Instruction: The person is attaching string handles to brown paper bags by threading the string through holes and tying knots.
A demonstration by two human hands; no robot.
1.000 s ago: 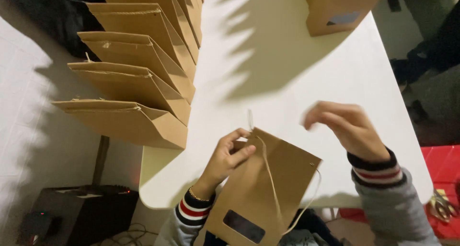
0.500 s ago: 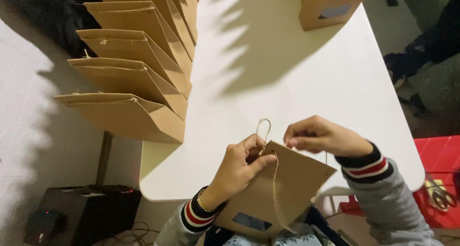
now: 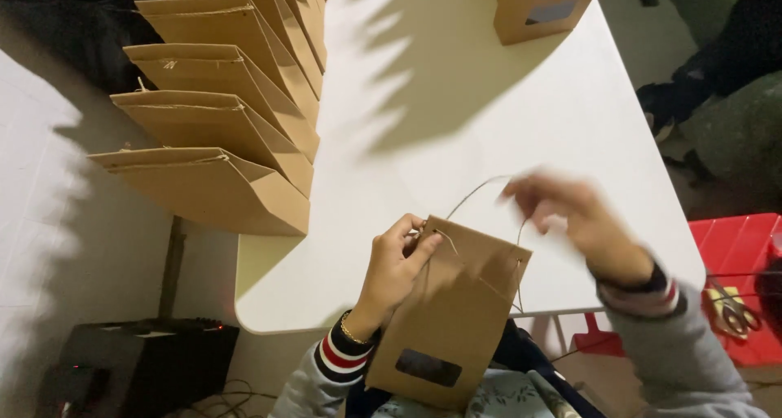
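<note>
A brown paper bag (image 3: 452, 320) with a small dark window leans over the near edge of the white table (image 3: 456, 141). My left hand (image 3: 395, 267) grips the bag's top left corner. My right hand (image 3: 574, 222) is blurred with motion above the bag's top right corner and pulls a thin string handle (image 3: 481, 186) that arcs up from the bag's mouth. Its fingers are pinched on the string.
A row of several folded brown paper bags (image 3: 220, 125) hangs over the table's left edge. Another windowed bag (image 3: 542, 6) stands at the far side. A red crate (image 3: 745, 279) with scissors (image 3: 733, 308) sits on the floor at right; a dark box (image 3: 130, 361) lies at lower left.
My right hand came down to the bag's top edge, then rose to the right drawing the string out into a loop. The bag tipped slightly; my left hand kept its hold.
</note>
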